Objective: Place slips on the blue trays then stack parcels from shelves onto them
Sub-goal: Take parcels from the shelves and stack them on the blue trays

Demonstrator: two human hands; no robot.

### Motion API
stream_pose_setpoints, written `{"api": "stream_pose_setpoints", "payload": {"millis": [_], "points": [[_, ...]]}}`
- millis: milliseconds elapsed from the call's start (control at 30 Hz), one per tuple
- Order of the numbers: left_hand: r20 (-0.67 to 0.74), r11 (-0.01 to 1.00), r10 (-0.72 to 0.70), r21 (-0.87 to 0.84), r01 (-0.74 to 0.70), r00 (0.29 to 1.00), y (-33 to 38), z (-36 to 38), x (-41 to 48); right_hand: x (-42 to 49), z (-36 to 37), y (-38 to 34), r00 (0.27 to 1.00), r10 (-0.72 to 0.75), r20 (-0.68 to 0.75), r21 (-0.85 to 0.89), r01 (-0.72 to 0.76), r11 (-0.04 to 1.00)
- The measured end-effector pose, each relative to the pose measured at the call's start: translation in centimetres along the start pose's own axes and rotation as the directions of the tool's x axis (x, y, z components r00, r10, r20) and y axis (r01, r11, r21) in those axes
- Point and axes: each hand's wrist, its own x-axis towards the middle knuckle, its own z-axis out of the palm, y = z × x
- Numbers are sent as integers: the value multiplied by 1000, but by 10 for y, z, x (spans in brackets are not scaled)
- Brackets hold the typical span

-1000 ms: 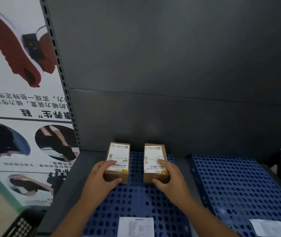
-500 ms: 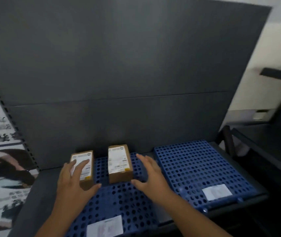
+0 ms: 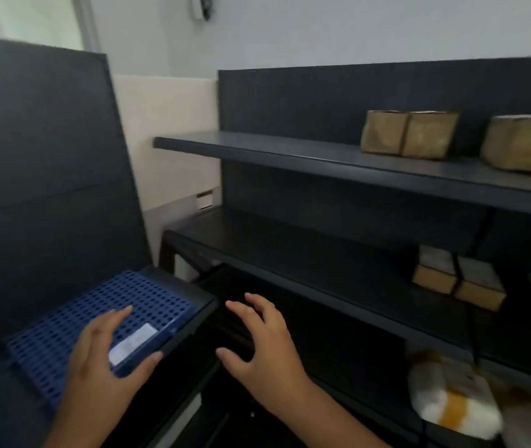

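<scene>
Both hands are open and empty, fingers spread: the left hand point(image 3: 102, 360) hovers over the near edge of a blue tray point(image 3: 64, 321) at the lower left, just beside the white slip point(image 3: 132, 342) lying on it, and the right hand point(image 3: 264, 344) hangs above the dark gap to the tray's right. Brown parcels sit at the right, two touching on the upper shelf point(image 3: 290, 153) at point(image 3: 408, 134) and more on the middle shelf point(image 3: 459, 281).
</scene>
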Motion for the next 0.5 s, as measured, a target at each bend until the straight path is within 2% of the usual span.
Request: {"api": "stream_pose_setpoints", "payload": {"millis": [233,500], "points": [[208,973,187,-175,-151,960,110,144,-32,-95,-153,104,964,209,-167,-142,-233,962],[383,933,344,-246,-264,857,193,245,-52,-151,-247,181,881,322,-347,-221,-411,885]]}}
